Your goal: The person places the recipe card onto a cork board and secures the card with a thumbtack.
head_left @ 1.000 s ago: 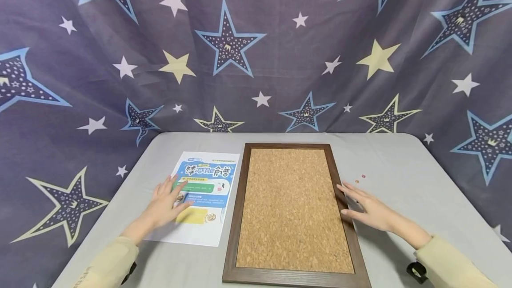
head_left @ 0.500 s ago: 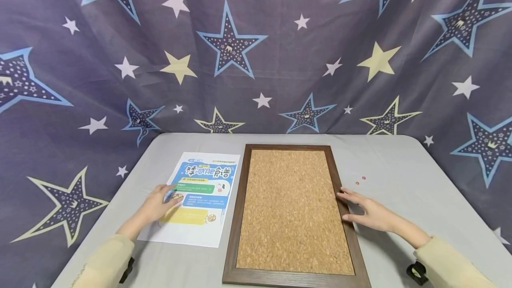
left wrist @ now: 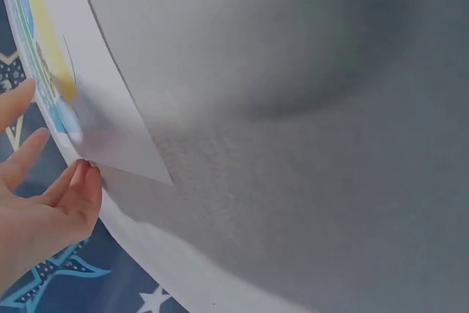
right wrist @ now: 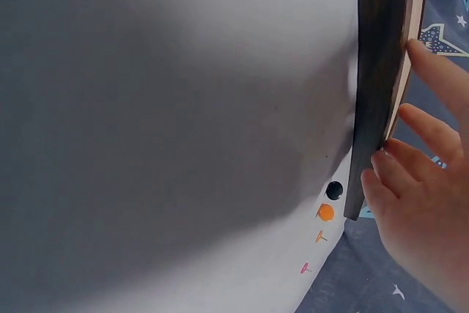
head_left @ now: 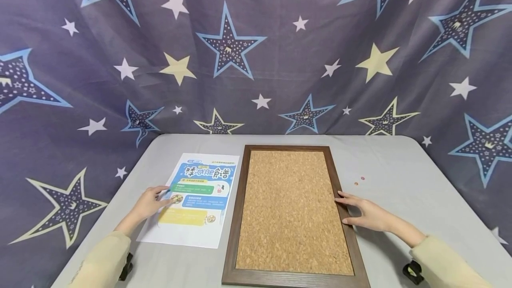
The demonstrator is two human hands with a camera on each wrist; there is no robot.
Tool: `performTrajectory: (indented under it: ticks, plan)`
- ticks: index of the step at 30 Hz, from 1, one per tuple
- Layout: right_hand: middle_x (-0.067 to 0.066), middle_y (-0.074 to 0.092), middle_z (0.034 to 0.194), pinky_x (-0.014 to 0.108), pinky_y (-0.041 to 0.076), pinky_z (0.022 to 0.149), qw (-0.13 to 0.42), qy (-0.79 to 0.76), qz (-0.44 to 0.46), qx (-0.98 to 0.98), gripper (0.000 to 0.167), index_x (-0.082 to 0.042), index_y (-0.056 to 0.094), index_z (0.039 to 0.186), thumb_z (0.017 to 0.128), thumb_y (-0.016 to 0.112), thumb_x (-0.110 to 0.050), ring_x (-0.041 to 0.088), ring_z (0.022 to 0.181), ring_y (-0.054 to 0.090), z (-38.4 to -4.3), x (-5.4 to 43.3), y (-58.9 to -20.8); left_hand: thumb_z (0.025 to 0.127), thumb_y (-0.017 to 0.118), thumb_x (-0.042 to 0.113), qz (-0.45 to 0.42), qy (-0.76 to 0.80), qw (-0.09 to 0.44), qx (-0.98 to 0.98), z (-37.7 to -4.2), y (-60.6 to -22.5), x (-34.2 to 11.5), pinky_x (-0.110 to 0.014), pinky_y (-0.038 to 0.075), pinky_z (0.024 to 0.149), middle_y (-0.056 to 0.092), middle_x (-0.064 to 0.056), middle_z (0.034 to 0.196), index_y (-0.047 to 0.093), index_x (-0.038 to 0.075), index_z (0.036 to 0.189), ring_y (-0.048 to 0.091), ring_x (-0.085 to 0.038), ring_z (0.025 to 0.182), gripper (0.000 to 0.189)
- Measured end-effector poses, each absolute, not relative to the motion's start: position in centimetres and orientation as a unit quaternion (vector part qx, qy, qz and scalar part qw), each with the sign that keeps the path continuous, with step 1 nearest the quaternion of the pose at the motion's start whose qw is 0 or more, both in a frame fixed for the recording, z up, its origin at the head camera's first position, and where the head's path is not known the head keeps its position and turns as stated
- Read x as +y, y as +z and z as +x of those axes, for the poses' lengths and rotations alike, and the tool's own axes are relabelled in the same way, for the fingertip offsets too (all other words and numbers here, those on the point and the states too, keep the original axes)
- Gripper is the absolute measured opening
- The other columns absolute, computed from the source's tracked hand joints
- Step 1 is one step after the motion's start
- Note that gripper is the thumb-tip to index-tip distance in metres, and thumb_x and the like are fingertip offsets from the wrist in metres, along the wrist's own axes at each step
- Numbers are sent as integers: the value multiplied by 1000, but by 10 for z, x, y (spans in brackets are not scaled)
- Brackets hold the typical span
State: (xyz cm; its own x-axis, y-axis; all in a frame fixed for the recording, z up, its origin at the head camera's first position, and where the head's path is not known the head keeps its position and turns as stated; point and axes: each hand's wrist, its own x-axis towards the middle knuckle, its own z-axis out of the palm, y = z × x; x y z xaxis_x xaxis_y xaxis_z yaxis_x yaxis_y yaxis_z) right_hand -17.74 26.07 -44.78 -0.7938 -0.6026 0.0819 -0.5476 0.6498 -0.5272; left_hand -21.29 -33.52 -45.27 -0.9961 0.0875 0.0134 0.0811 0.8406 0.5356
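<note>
A printed paper poster (head_left: 202,190) with blue, green and yellow panels lies on the left of the table. My left hand (head_left: 149,202) is at its left edge, thumb and index finger over the sheet. In the left wrist view, the other fingertips (left wrist: 89,170) are bent at the edge of the paper (left wrist: 121,126); whether they pinch it is unclear. To the right of the poster lies a cork board (head_left: 294,210) in a dark brown wooden frame. My right hand (head_left: 370,214) rests on the frame's right side with fingers extended, as the frame (right wrist: 381,56) in the right wrist view confirms.
Beyond the right hand, small pushpins lie on the grey tabletop, a red one (head_left: 362,178) and an orange one (head_left: 356,183) among them; the right wrist view adds a black pin (right wrist: 334,190). A star-patterned curtain (head_left: 280,57) hangs behind the table.
My left hand has drawn back leftward from over the poster to its left edge, uncovering more of the print. My right hand has shifted slightly down along the frame.
</note>
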Motion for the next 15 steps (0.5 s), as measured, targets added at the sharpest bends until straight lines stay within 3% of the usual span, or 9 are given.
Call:
performTrajectory:
  ticks: [15]
  plan:
    - [28,33,133,55,33,88,65,-278,-313,906,54,6,47,123,81,62,-25,47,119,31,-177,259,-450,74,65,4,17,295,18,955,-219,-459,-343,-50,43,79,43,-31,101,45,-17,116,49,-44,93,50]
